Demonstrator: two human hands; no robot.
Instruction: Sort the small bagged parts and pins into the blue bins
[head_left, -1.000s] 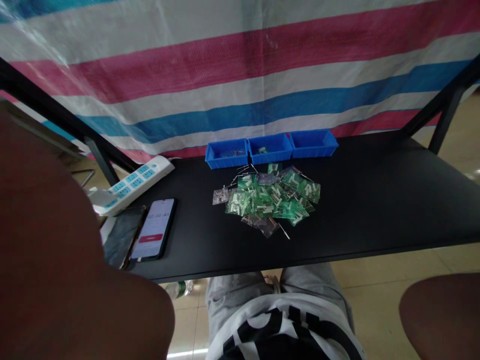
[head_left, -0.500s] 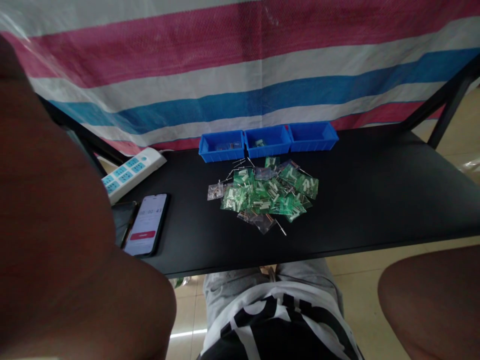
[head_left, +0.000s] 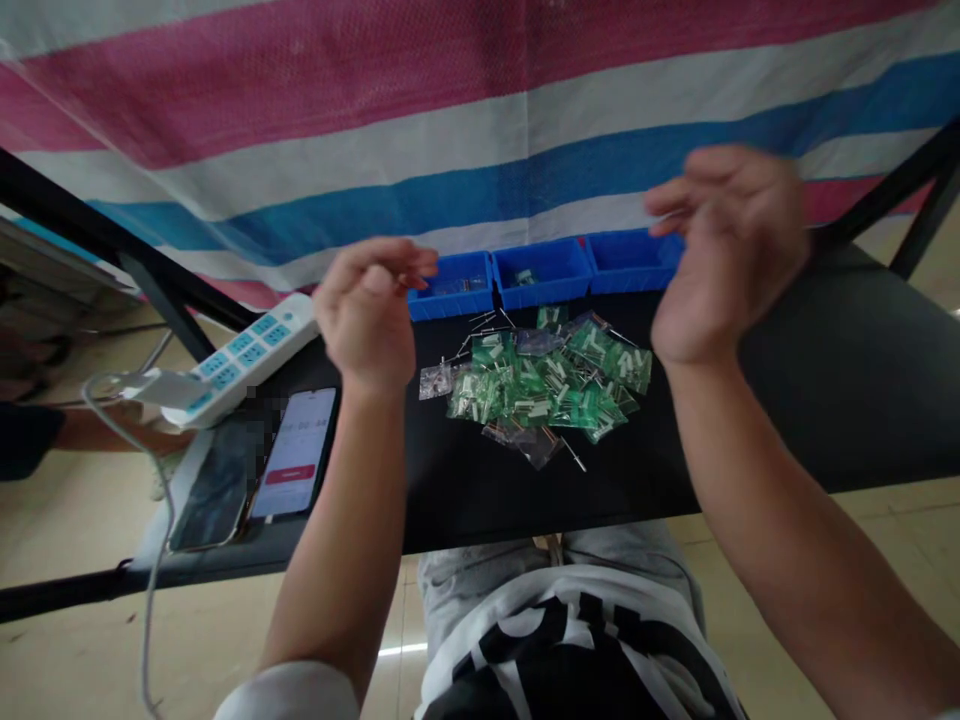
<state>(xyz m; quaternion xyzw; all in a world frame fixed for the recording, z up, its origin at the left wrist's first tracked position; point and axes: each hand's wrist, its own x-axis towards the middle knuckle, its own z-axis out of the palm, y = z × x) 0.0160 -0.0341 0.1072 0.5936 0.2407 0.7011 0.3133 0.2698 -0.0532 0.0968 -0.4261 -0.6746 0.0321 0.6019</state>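
Note:
My left hand hovers by the left blue bin, its fingers loosely bent and apart, with nothing seen in them. Higher up on the other side, my right hand is raised in front of the right blue bin and hides part of it. Its fingers are bent and slightly blurred, apart, and no object shows in them. Between my forearms lies a pile of small green and clear plastic bags with white plugs and screws inside. Several loose metal rivets lie around the pile.
A middle blue bin holds a few small items. On the left are a white power strip with a plugged-in cable, a lit phone and a dark phone. Another person's arm reaches in at far left. A striped sheet hangs behind.
Both my arms have swung from close to the camera out over the table, so both hands now show. The power strip's plug and another person's arm have come into sight.

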